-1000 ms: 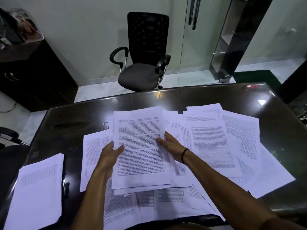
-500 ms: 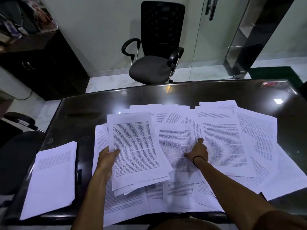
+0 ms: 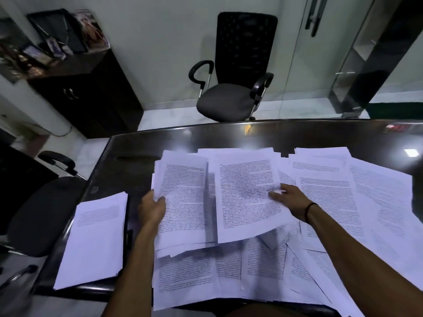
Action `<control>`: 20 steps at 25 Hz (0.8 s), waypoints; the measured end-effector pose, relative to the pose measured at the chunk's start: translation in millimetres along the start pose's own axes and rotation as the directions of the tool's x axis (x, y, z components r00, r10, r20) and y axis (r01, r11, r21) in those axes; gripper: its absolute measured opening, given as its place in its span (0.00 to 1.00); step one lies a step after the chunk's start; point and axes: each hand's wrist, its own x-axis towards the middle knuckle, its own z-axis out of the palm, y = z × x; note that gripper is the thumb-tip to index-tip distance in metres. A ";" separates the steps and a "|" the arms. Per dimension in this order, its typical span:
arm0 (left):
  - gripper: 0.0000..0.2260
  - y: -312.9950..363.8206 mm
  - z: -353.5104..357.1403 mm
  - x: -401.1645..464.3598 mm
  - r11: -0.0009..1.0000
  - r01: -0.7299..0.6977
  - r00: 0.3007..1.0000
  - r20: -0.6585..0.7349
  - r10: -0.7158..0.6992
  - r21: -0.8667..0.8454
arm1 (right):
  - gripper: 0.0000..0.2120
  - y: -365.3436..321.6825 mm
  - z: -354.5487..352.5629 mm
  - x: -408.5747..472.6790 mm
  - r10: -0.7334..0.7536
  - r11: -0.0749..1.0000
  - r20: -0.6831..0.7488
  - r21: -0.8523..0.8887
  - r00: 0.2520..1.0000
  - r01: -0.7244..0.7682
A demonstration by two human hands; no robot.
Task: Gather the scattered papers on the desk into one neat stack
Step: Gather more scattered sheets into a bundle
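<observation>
The left hand grips the left edge of a gathered bundle of printed sheets, thumb on top, fingers hidden beneath. The right hand pinches the right edge of a single printed page, which sits lifted and bowed beside the bundle. Such sheets look light, limp and slick against each other; holding them at a long edge near the middle should keep them from drooping or fanning. Loose papers overlap across the desk's middle and right, some jutting over the near edge, where a nudge could tip them off. A separate stack lies at the near left corner. The glossy desk shows bare room along its far edge.
</observation>
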 end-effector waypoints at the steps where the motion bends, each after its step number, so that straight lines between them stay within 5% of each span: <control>1: 0.14 6.5 2.9 -4.3 0.999 -0.006 0.999 0.044 0.008 -0.038 | 0.06 -8.0 10.2 -1.3 -0.020 1.000 0.028 0.010 0.999 0.020; 5: 0.11 29.8 27.1 -32.8 0.962 0.090 0.948 0.318 -0.003 -0.258 | 0.06 -16.1 61.6 -0.4 -0.055 0.998 0.068 -0.013 0.996 0.056; 11: 0.17 45.4 55.1 -74.0 0.845 0.311 0.898 0.426 -0.111 -0.435 | 0.17 4.3 81.8 -11.1 -0.006 0.995 0.073 -0.095 0.997 0.013; 16: 0.12 46.7 106.7 -82.0 0.975 0.080 0.905 0.425 0.016 -0.207 | 0.19 15.3 33.1 -42.0 0.001 0.999 0.048 -0.054 0.999 0.002; 20: 0.17 52.5 150.0 -90.3 0.981 0.101 0.899 0.438 -0.019 -0.166 | 0.17 17.5 -33.9 -47.4 0.086 0.992 0.117 -0.103 0.989 -0.074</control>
